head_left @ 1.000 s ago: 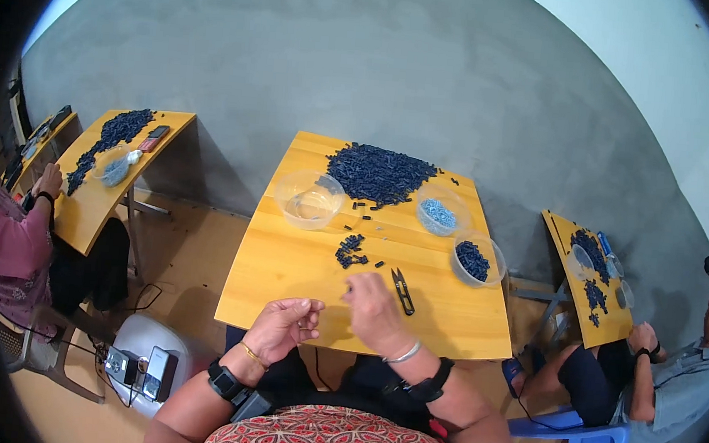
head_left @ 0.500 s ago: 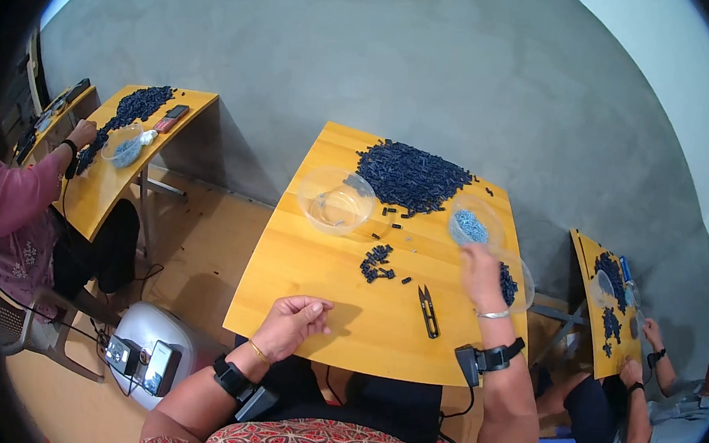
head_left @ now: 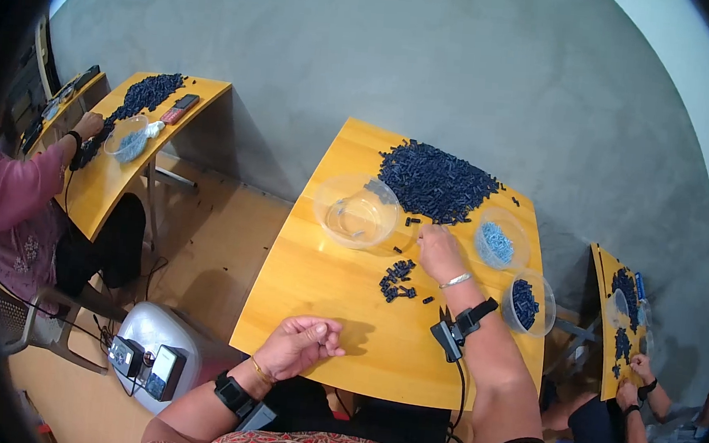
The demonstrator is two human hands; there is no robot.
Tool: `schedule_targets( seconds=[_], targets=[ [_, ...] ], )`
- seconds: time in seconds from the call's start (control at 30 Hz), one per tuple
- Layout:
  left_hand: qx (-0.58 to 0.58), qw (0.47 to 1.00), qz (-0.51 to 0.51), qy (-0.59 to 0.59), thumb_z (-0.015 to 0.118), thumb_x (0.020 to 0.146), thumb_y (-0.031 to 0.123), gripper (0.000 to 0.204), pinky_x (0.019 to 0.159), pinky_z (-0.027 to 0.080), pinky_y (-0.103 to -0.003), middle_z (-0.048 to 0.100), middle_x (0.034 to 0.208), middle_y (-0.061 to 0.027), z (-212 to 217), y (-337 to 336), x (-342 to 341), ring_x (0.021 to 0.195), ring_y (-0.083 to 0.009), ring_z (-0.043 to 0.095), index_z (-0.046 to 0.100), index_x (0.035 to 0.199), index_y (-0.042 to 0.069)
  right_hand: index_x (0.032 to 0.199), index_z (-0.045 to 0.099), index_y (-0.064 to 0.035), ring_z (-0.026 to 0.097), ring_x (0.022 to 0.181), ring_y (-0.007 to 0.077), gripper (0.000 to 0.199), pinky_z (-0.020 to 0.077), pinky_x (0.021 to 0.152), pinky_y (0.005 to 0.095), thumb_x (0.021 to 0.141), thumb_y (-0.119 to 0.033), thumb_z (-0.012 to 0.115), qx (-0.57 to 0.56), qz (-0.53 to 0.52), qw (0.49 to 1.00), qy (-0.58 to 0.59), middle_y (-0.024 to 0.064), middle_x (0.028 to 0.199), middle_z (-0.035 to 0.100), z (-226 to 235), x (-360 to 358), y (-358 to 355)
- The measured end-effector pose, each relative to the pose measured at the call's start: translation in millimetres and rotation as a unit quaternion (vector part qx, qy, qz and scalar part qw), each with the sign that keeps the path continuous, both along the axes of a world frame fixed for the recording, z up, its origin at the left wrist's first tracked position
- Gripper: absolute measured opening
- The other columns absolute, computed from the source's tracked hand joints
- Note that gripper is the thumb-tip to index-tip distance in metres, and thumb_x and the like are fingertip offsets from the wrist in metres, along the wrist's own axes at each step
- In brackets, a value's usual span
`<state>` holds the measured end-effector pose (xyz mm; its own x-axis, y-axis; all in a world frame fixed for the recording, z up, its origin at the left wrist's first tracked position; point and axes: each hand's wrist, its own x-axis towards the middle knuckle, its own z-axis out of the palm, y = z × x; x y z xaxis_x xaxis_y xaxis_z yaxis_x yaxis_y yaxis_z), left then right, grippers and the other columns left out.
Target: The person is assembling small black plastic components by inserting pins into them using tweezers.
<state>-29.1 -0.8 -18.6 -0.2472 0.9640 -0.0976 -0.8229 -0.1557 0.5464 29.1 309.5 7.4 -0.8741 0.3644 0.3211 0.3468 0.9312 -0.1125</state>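
From the head view, note bare right hand [head_left: 438, 251] with silver bangle [head_left: 455, 280], shifted since half a second ago: away from clear plastic bowl of light-blue bits [head_left: 495, 243] and clear plastic bowl of small dark navy pieces [head_left: 525, 303], and in over the middle of yellow wooden table [head_left: 294, 296]. Find it now just short of the big heap of small dark navy pieces [head_left: 438, 181], beside loose dark piece [head_left: 413, 222], to the right of nearly bare round clear plastic bowl [head_left: 356, 220]. Cannot tell the grip there: seen from the back, with fingers folded and anything held out of sight. Find left hand [head_left: 303, 346] little changed, low at the table's near edge, with fingers curled and thumb close to fingertips; cannot tell whether pinching something tiny or nothing. Locate the navy pieces in the far heap, in the bowl at right, and in small scattered cluster [head_left: 398, 281] to the left of the right forearm. Take the shift, as a judgement, for a return from bowls to loose pieces; reckon the work well short of done, given so large a heap outside any bowl.
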Motion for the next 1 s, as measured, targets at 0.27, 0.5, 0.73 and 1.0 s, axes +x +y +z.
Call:
schedule_targets(
  seconds=[0.27, 0.5, 0.73, 1.0],
  targets=[
    [-0.021, 0.999, -0.009, 0.023, 0.048, 0.088, 0.014, 0.023, 0.080, 0.048, -0.035, 0.057, 0.083, -0.0087, 11, 2, 7, 0.079, -0.0169, 0.056, 0.055, 0.103, -0.002, 0.079, 0.052, -0.0005, 0.052, 0.074, 0.0317, 0.008, 0.0428, 0.065, 0.0376, 0.071, -0.003, 0.052, -0.169, 0.223, 0.956, 0.087, 0.0147, 0.078, 0.054, 43, 35, -110],
    [-0.055, 0.997, 0.003, 0.058, 0.054, 0.084, 0.011, 0.015, 0.066, 0.051, -0.031, 0.059, 0.080, -0.0085, 5, 1, 7, 0.069, -0.0174, 0.058, 0.058, 0.092, -0.002, 0.084, 0.051, -0.0008, 0.047, 0.071, 0.0296, 0.017, 0.0413, 0.068, 0.0354, 0.067, -0.001, 0.054, -0.200, 0.283, 0.932, 0.109, 0.0130, 0.074, 0.047, 39, 50, -184],
    [-0.061, 0.995, 0.033, 0.065, 0.055, 0.082, 0.005, 0.010, 0.063, 0.051, -0.030, 0.059, 0.078, -0.0083, 7, 0, 9, 0.068, -0.0164, 0.057, 0.059, 0.088, -0.001, 0.078, 0.054, -0.0017, 0.055, 0.075, 0.0300, 0.007, 0.0453, 0.066, 0.0362, 0.073, -0.006, 0.052, -0.211, 0.165, 0.955, 0.128, 0.0144, 0.077, 0.055, 40, 59, -124],
    [-0.014, 0.998, 0.043, 0.043, 0.054, 0.082, 0.004, 0.013, 0.072, 0.050, -0.035, 0.056, 0.074, -0.0069, 3, 2, 8, 0.069, -0.0164, 0.054, 0.060, 0.093, 0.000, 0.081, 0.054, -0.0015, 0.057, 0.071, 0.0328, 0.010, 0.0459, 0.064, 0.0376, 0.074, -0.007, 0.055, -0.193, -0.040, 0.974, 0.111, 0.0165, 0.076, 0.059, 10, 56, 16]
  ],
)
